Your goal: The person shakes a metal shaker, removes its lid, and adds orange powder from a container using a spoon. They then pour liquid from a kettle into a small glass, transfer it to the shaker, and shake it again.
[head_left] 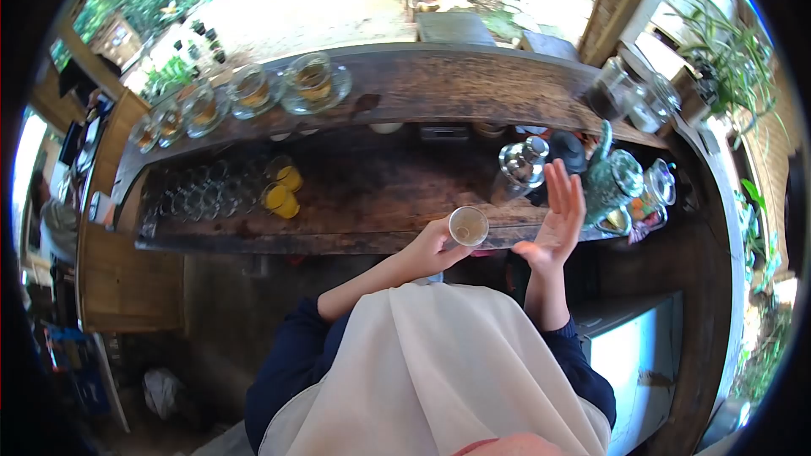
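Observation:
My left hand (pixel 443 242) is wrapped round a clear drinking glass (pixel 469 226), seen from above over the front edge of the wooden counter (pixel 363 203). A little froth or pale residue shows inside the glass. To its right my right hand (pixel 557 221) is raised with the fingers stretched out and the thumb apart, holding nothing. Just beyond that hand stands a metal cocktail shaker (pixel 524 162). A green-blue patterned pitcher (pixel 614 181) is close on the right, beside a clear glass jug (pixel 659 181).
Two glasses of yellow-orange drink (pixel 280 200) stand left, beside rows of glasses (pixel 198 194). On the raised shelf (pixel 439 84), glasses of brown drink (pixel 307 80) sit on saucers, with lidded jars (pixel 610 89) at the right end. A pale cabinet (pixel 634 371) is low right.

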### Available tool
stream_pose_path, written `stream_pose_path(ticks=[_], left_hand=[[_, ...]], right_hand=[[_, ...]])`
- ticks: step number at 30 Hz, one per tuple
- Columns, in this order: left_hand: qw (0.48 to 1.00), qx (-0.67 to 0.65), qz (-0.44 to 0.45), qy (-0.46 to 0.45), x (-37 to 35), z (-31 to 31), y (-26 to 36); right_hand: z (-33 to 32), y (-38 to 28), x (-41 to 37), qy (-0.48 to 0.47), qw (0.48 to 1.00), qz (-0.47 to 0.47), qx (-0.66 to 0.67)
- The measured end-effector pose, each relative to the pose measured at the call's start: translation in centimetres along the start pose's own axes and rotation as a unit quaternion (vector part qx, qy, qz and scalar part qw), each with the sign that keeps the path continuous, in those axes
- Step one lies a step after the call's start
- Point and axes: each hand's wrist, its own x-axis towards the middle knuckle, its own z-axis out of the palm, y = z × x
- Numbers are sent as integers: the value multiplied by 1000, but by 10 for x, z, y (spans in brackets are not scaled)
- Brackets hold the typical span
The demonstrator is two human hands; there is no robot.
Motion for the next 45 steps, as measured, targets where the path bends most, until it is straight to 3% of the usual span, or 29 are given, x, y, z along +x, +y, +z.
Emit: stream_pose_path(ticks=[3,7,9,13,22,29,37,40,45], left_hand=[[999,41,1,25,-18,-17,1],[994,37,-87,51,-45,-28,10],[994,19,-40,104,-63,-38,7],[989,10,6,145,-86,-50,10],[971,57,-5,233,-124,-87,7],[954,97,-23,283,-144,-111,12],[948,161,8,274,-158,-151,25],[948,137,36,286,-162,-164,31],[922,152,106,341,-184,-204,-8]], right_hand=[[28,2,-1,-152,987,46,17],[66,-10,-2,-284,954,87,46],[95,-11,-8,-326,916,177,155],[123,-7,-7,-389,903,123,134],[185,1,-11,-424,853,182,243],[226,6,-18,-439,839,195,255],[262,3,-20,-413,837,242,265],[272,13,-25,-420,848,215,242],[286,16,-24,-398,865,204,226]])
